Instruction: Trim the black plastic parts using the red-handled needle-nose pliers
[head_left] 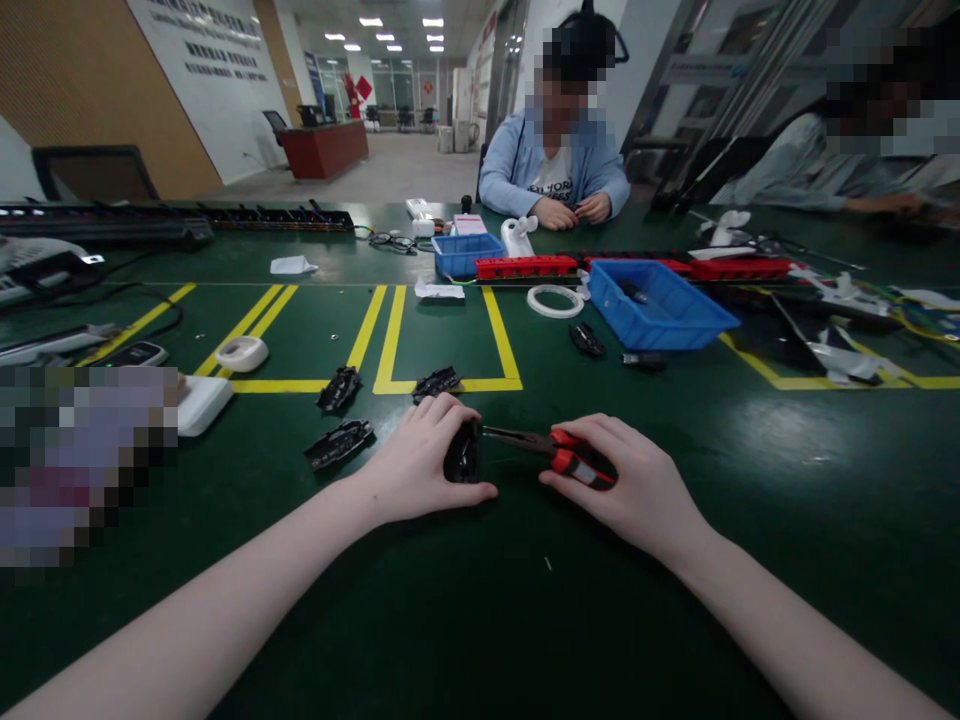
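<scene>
Indoors, under ceiling lights (433, 22): a green table (375, 620), with a person (555, 165) seated at its far edge. Toward the near edge, about midway between the side edges: a black part (463, 460), clamped in the left hand (424, 460), fingers over the far side, thumb along the near side. Closed round red-and-black handles to the right of it: the right hand (637, 480), with the pliers (556, 456) aimed at the part's right side. Hard to tell whether touching it or just short, with thin dark tips against dark plastic.

Judging by looks, probably light and stiff, smooth enough to slide under dry fingers, and perhaps brittle at any thin rib. Best taken by the solid outer wall, leaving the right side free for the tool; best not squeezed or twisted hard by steel. Pliers likely heavier, best gripped well back on the handles.

Farther from the near edge, near the left hand: three similar pieces (339, 443), one over yellow tape (490, 384). Nearer the far edge, right of centre: a blue bin (671, 335), with two more dark pieces (585, 339) just beside.
</scene>
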